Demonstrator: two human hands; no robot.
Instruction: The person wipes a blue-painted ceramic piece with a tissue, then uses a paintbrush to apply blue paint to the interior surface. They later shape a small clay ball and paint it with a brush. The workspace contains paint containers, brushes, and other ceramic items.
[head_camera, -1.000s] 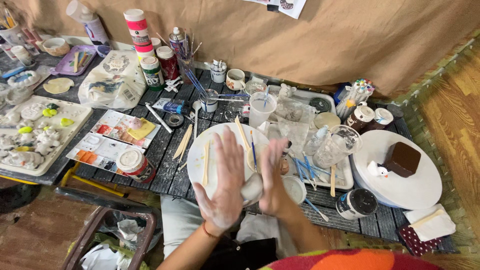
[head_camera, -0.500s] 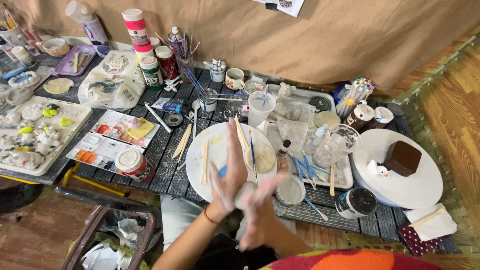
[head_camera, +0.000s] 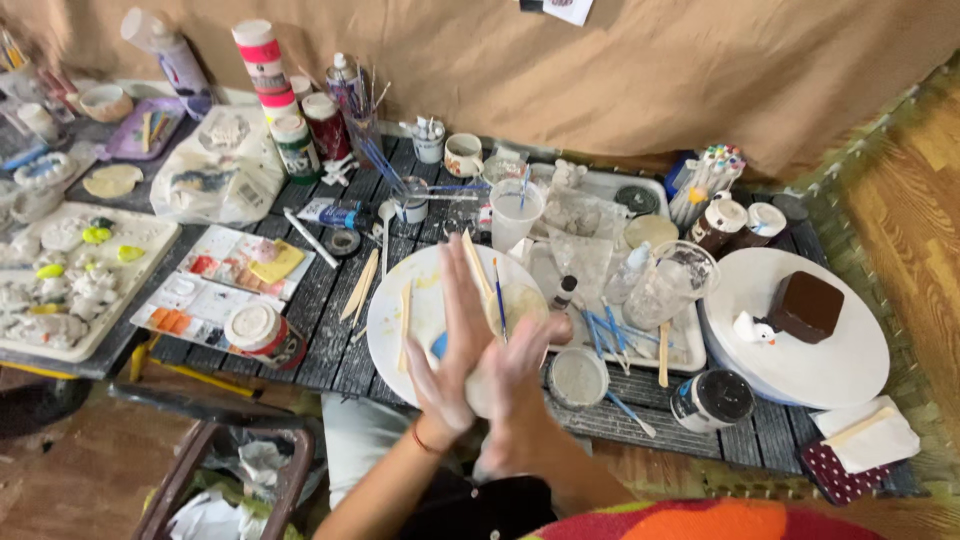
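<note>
Both hands are pressed palm to palm over the near edge of the table, and between them I can just see a pale, off-white lump of clay (head_camera: 478, 388); the left hand (head_camera: 452, 352) stands nearly upright with fingers stretched toward the far side, while the right hand (head_camera: 515, 385) crosses it from the near side, fingers laid flat against the lump. A second ago the two palms lay apart and flatter over the round white plate (head_camera: 420, 310); half a second ago the right one had dropped low and the left had tipped on edge. Now they have closed together again, which I read as a rolling or squeezing stroke on the clay, with the lump trapped between flat palms, not clenched in a fist. Clay dust whitens both palms. Under the hands the plate carries thin wooden sticks (head_camera: 404, 310) and a blue-handled tool (head_camera: 498, 296). Around it the dark slatted wooden table (head_camera: 320, 340) is crowded: a paper palette with orange and yellow paint dabs (head_camera: 225, 280), a small round lidded tub (head_camera: 255, 330), a clear plastic cup (head_camera: 515, 212), a tall white bottle with pink band (head_camera: 258, 62), and a second white disc bearing a brown block (head_camera: 806, 306). At the left a tray of small white clay figures (head_camera: 70, 285) sits. Brown paper (head_camera: 600, 70) backs the table, and wooden flooring (head_camera: 915, 190) shows at the right.
</note>
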